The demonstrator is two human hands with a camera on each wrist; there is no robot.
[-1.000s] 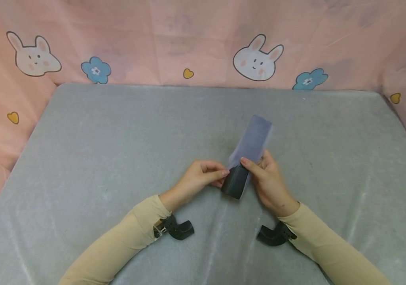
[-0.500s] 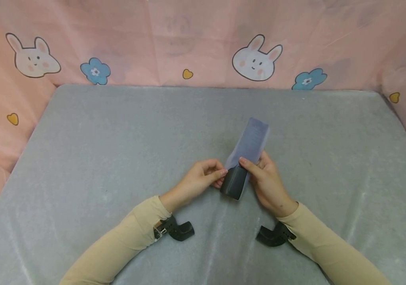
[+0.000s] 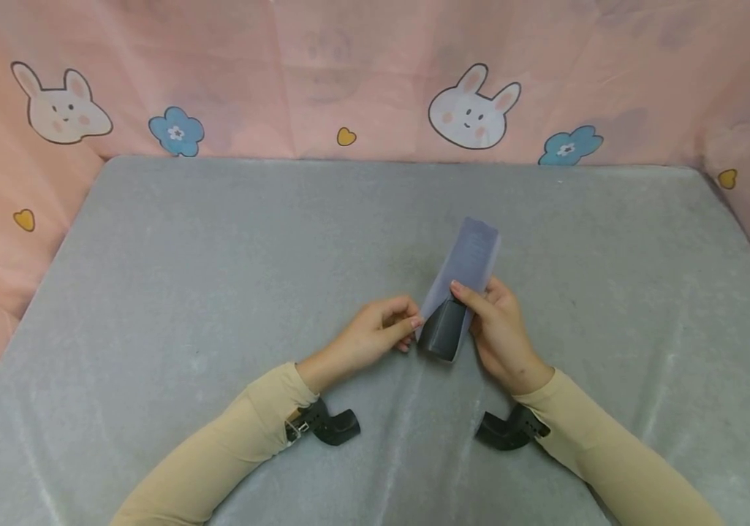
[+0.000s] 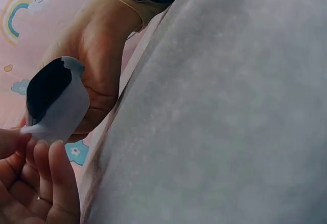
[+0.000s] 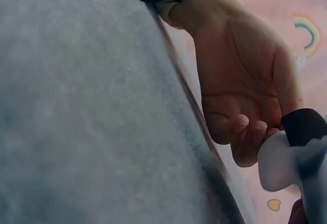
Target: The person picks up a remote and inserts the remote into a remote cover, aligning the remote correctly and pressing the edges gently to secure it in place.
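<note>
My right hand (image 3: pixel 503 332) grips a long strip of translucent bluish film (image 3: pixel 472 256), thumb in front and the other fingers behind it. At the strip's lower end a smooth black piece (image 3: pixel 444 334) lies against it, under the right thumb. My left hand (image 3: pixel 362 336) pinches the strip's lower left edge between thumb and fingers. In the left wrist view the film (image 4: pixel 71 111) bends round beside the black piece (image 4: pixel 48 88). The right wrist view has the left hand (image 5: pixel 245 75) at the film's edge. How the black piece joins the film cannot be told.
A grey cloth-covered table (image 3: pixel 217 256) spreads beneath both hands. Pink curtain (image 3: pixel 250 73) with rabbits, flowers and hearts rises behind and at the sides. A black strap-on mount (image 3: pixel 329 424) sits on the left wrist, another mount (image 3: pixel 509 429) on the right.
The right thumb and the black piece have shifted slightly right and up. More of the film's left edge shows beside the black piece, and the left hand still pinches that edge.
</note>
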